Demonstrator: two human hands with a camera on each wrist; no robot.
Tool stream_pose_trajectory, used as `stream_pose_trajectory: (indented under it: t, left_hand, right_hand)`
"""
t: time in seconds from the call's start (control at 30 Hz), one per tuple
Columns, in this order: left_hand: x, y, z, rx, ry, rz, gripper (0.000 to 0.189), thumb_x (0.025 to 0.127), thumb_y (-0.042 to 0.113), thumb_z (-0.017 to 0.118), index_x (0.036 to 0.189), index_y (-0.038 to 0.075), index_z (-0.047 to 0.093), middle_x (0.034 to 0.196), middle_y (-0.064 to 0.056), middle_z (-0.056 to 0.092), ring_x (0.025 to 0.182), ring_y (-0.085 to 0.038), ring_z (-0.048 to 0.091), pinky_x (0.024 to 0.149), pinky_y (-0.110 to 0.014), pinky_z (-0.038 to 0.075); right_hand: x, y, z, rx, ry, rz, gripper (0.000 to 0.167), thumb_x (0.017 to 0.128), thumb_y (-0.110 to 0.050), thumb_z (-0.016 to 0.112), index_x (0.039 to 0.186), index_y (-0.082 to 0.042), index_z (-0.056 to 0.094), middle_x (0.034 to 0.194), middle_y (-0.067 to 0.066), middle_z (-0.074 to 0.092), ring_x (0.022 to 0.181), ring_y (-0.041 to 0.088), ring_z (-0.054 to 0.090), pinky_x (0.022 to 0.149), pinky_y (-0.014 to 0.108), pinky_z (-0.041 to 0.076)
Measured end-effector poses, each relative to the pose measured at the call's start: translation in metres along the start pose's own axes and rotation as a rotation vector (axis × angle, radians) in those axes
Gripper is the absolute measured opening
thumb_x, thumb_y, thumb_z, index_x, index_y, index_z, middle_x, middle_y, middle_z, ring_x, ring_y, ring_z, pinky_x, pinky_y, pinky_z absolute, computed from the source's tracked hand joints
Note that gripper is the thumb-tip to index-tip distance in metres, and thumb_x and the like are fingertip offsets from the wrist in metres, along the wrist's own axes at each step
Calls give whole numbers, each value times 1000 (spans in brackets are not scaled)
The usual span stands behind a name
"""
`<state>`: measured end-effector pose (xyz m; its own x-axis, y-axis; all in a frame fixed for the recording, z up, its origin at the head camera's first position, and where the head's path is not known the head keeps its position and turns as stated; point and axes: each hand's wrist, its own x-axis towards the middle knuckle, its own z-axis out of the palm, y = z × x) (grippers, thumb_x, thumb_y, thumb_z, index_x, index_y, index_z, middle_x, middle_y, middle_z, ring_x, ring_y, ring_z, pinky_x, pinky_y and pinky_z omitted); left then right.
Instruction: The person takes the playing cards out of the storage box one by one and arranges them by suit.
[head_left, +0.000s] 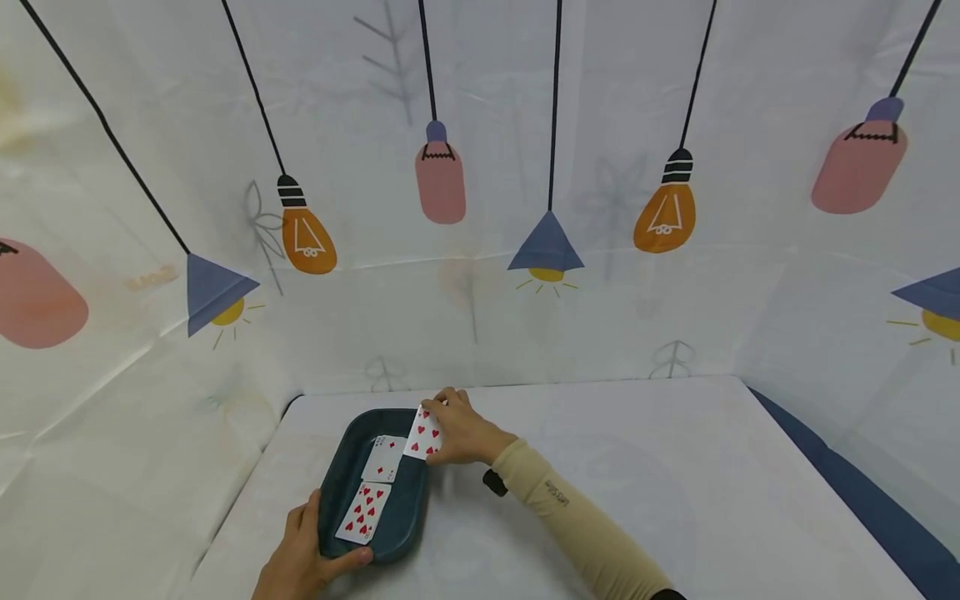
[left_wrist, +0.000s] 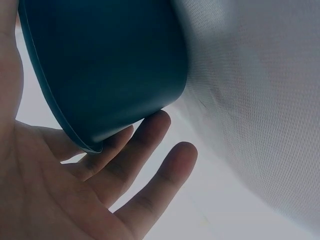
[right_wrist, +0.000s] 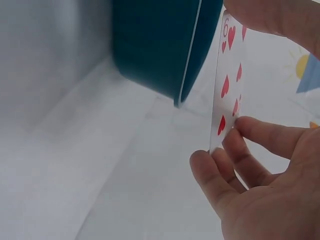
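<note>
My left hand (head_left: 303, 550) grips the near left corner of a dark teal tray (head_left: 418, 517), thumb at the near rim, fingers around the outer wall. In the left wrist view the fingertips (left_wrist: 159, 120) lie along the tray's outside. My right hand (head_left: 468, 433) holds a six of hearts (head_left: 422, 435) by its edges over the tray's far right corner. The right wrist view has this playing card (right_wrist: 227, 85) upright between thumb and fingers, beside the tray's rim. Inside the tray lie a diamonds card (head_left: 385, 458) and, nearer me, a hearts card (head_left: 363, 512) with several pips.
The tray stands on the left part of a white-covered table (head_left: 637, 475). Behind it hangs a pale curtain (head_left: 480, 317) printed with lamps and bulbs. A dark blue surface (head_left: 847, 483) shows past the table's right edge.
</note>
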<state>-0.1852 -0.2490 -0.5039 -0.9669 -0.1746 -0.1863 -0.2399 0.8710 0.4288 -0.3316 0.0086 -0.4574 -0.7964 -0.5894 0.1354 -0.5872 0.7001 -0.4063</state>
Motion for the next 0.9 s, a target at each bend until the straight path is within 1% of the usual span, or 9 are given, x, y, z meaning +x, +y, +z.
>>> stream_pose_trajectory:
  t: [0.17,0.37,0.67,0.9]
  left_hand:
    - [1,1,0,-3,3,-1,148,56,79,82,152,-12,15,139,-39,30,106,-46,53,93,-63,49]
    - [1,0,0,1,4,3,148,57,78,82,153,-12,16,139,-39,30,104,-47,53,91,-62,50]
    - [-1,0,-2,-9,-2,13,144,61,76,82,153,-12,15,141,-38,30,104,-45,54,91,-62,49]
    - [-1,0,-3,-10,-4,22,143,61,75,82,153,-12,15,141,-38,30,105,-45,54,91,-62,50]
  right_hand:
    - [-7,10,-6,37,-3,-2,86,75,-32,88,148,-8,49,139,10,43,122,24,38,90,27,46]
    - [-14,21,-13,62,-22,15,85,74,-27,89,148,-11,50,137,9,43,119,24,38,86,27,46]
    - [-22,36,-12,44,-66,25,83,74,-26,90,146,-9,51,133,8,45,119,23,38,85,28,47]
    - [-26,46,-10,12,-93,23,83,74,-27,91,145,-9,52,133,7,45,118,22,38,87,28,48]
